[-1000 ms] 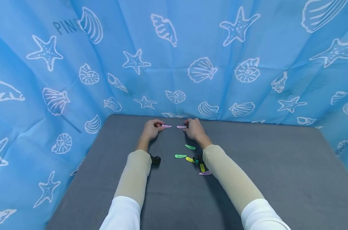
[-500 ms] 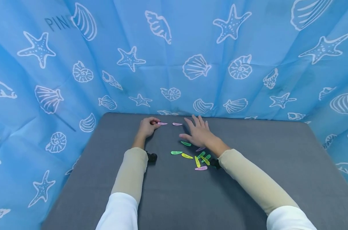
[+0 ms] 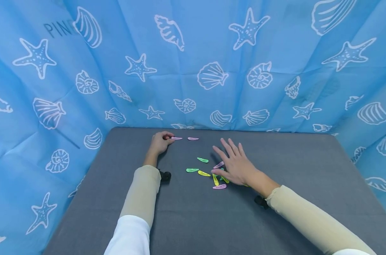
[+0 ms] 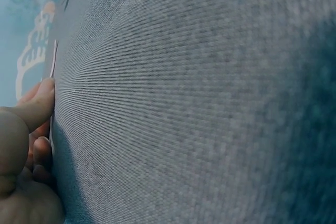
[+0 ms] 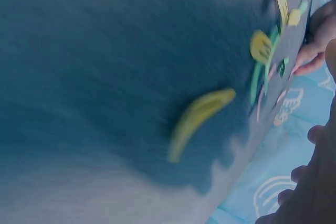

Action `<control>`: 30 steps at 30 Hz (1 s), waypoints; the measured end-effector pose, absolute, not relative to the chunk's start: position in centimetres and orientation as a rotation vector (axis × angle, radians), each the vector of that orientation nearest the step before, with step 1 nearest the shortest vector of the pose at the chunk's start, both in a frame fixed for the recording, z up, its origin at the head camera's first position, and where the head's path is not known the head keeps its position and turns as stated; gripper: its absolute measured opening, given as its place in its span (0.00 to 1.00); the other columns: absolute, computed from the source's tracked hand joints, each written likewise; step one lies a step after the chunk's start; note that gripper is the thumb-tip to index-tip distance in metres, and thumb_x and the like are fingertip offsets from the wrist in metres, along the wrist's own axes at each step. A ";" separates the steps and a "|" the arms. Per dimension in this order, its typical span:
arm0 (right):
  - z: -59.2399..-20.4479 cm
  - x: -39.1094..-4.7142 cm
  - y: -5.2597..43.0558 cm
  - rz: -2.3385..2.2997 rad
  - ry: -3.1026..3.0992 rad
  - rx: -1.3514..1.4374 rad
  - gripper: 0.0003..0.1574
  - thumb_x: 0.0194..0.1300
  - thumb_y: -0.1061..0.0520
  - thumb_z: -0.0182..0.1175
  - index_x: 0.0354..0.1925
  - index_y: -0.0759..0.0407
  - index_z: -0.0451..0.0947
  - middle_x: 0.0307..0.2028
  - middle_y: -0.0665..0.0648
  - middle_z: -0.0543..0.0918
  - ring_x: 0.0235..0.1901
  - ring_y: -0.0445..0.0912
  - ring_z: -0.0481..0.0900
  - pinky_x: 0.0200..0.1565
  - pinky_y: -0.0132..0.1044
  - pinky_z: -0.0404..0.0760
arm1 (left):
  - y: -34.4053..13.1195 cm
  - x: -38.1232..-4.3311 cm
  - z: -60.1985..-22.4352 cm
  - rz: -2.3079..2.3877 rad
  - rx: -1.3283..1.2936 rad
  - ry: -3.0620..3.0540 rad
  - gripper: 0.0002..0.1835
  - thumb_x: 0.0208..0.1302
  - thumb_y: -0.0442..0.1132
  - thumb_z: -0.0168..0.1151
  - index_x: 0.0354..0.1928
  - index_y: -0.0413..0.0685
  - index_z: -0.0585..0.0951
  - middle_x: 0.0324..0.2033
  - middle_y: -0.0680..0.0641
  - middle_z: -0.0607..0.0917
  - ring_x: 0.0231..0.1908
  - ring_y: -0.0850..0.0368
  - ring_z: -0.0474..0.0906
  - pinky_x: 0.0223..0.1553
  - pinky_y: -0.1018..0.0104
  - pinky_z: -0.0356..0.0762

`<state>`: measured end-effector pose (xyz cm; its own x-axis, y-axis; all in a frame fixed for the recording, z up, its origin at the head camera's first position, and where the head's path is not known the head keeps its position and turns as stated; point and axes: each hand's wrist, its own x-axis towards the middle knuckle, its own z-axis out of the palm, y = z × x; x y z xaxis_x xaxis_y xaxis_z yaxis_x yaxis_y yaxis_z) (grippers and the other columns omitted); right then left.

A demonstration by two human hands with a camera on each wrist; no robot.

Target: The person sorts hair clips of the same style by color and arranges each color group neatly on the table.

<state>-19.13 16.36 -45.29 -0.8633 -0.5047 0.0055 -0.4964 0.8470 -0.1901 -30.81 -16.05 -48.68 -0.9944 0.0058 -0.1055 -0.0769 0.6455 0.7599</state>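
At the table's far edge, my left hand [image 3: 161, 142] pinches a pink snap hair clip [image 3: 177, 138] by its left end, thumb on top in the left wrist view. A second pink clip [image 3: 193, 139] lies just to its right, in line with it. My right hand [image 3: 239, 164], fingers spread and holding nothing, hovers over the right side of a loose group of clips and hides some of them. In that group are a yellow clip [image 3: 215, 180], a pink clip [image 3: 219, 186] and a green clip [image 3: 192, 170]. Under the right hand, a single yellow clip [image 5: 199, 119] shows blurred in the right wrist view.
The clips lie on a grey cloth-covered table [image 3: 291, 159]. Behind it hangs a blue curtain [image 3: 180, 71] with white shell and starfish prints, meeting the table's far edge. Another green clip [image 3: 202, 160] lies between the group and the far edge.
My right hand has let go of the second pink clip, spread its fingers and moved back toward me and right, over the group. The left hand keeps its pinch on its clip.
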 end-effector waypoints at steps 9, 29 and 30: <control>-46.3 -15.2 17.5 -0.398 2.956 -0.896 0.56 0.64 0.28 0.64 0.79 0.48 0.57 0.79 0.65 0.55 0.78 0.66 0.53 0.72 0.70 0.55 | -16.1 -30.9 -48.7 1.283 -0.088 2.759 0.13 0.72 0.43 0.63 0.55 0.50 0.84 0.45 0.45 0.80 0.46 0.50 0.72 0.49 0.56 0.71; -46.8 -12.7 16.6 -0.629 3.027 -0.938 0.09 0.58 0.52 0.76 0.33 0.48 0.83 0.36 0.48 0.74 0.38 0.41 0.61 0.41 0.36 0.60 | -15.9 -30.9 -48.7 1.235 -0.091 2.782 0.13 0.73 0.44 0.63 0.55 0.51 0.84 0.46 0.45 0.80 0.46 0.49 0.72 0.50 0.56 0.70; -46.8 -12.7 16.6 -0.630 3.039 -0.960 0.10 0.58 0.53 0.77 0.32 0.48 0.82 0.35 0.47 0.73 0.37 0.40 0.60 0.40 0.35 0.60 | -15.9 -30.9 -48.7 1.233 -0.091 2.782 0.13 0.73 0.44 0.63 0.55 0.51 0.84 0.46 0.45 0.80 0.47 0.49 0.72 0.50 0.56 0.70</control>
<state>-12.71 16.61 -46.82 -0.8201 -0.5307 0.2139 -0.5720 0.7508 -0.3303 -30.91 -15.88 -48.75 -0.9935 -0.0151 -0.1127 -0.0937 0.6711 0.7355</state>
